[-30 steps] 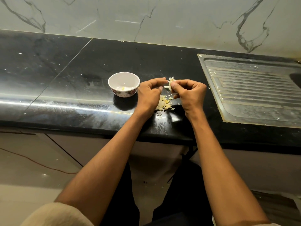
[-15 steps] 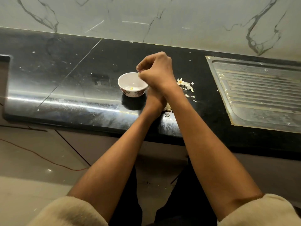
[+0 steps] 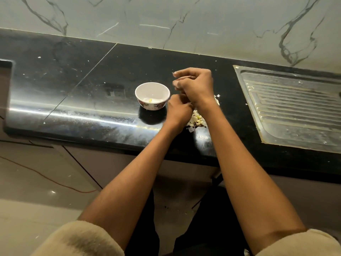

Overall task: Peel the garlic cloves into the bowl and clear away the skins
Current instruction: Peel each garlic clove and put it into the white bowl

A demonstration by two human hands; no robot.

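Right hand [image 3: 195, 87] has drawn back from bowl [image 3: 152, 96].

- The left hand [image 3: 178, 109] and the right hand [image 3: 195, 85] are bare, with no rings, watch or gloves showing.
- Both forearms are bare up to near the elbow.
- The left sleeve [image 3: 79, 239] is a thick, fuzzy beige fabric, pushed up and bunched.
- The right sleeve [image 3: 302, 244] is the same fuzzy beige fabric.
- Dark trousers [image 3: 208, 218] cover the legs.
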